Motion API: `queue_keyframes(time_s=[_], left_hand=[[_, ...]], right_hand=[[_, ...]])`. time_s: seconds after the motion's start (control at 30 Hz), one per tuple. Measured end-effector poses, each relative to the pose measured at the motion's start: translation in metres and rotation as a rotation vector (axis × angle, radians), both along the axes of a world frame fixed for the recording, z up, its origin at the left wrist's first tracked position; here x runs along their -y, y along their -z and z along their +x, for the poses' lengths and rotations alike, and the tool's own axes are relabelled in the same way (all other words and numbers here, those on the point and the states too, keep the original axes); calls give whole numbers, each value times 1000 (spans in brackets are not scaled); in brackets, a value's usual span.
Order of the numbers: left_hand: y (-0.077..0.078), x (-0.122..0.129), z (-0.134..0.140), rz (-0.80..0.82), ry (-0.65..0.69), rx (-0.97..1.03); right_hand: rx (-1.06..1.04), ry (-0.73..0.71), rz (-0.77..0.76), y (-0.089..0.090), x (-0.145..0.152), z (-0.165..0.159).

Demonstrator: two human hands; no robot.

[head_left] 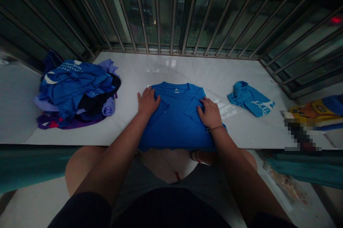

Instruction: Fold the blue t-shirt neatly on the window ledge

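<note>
A blue T-shirt (177,121) lies spread on the white ledge in front of me, its neckline toward the window and its lower part reaching the near edge. Both sleeves are turned inward over the body. My left hand (148,100) rests on the shirt's left side, fingers stretched out and slightly spread. On the opposite side, my right hand (210,112) lies with fingers apart on the right sleeve and side. Neither hand grips the cloth.
A heap of crumpled clothes (77,89) sits at the left of the white ledge (131,67). To the right lies a folded lighter-blue garment (250,99), with a yellow printed bag (313,111) beyond. Metal window bars (175,14) border the far side.
</note>
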State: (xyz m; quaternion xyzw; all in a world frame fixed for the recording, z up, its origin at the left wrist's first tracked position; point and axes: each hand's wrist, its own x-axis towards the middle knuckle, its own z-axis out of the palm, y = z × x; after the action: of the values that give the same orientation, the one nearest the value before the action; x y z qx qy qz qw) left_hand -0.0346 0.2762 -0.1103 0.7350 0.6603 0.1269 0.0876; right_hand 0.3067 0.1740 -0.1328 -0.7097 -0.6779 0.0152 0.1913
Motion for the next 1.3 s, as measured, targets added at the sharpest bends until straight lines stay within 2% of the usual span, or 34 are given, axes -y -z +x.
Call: queue_keyframes(time_s=[1.3], left_hand=[[-3, 2, 0, 5, 2, 8]], right_hand=[[4, 5, -3, -1, 0, -1]])
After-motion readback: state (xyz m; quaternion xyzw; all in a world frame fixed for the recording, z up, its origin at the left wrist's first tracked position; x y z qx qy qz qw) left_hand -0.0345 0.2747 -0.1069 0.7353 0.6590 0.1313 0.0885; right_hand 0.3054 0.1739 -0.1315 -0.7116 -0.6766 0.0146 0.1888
